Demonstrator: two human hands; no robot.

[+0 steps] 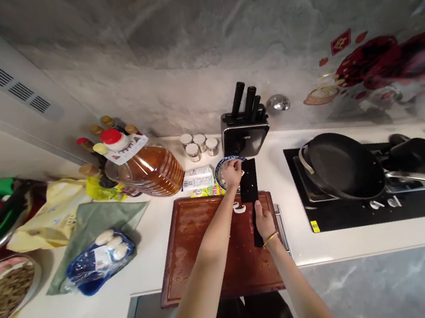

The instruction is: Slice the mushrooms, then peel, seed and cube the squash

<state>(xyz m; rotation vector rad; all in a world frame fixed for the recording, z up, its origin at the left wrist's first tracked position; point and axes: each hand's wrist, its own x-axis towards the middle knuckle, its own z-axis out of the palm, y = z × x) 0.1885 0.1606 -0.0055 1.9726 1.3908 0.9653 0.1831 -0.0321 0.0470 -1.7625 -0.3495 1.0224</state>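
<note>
Right hand [265, 221] clamped on black broad-bladed knife [248, 181]; left hand [233, 173] bunched at blue-and-white patterned bowl [220, 174], can't tell if gripping. Looks like bowl-filling step. Curved white slices [240, 210] on reddish-brown rectangular board [192, 237]; next: knife clear of left hand.

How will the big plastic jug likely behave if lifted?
The jug is probably heavy for its size, since amber liquid shows through it. Its clear, ribbed sides look like plastic, so it may flex when squeezed. With that much loose liquid inside, it could slosh if tilted quickly.
</note>
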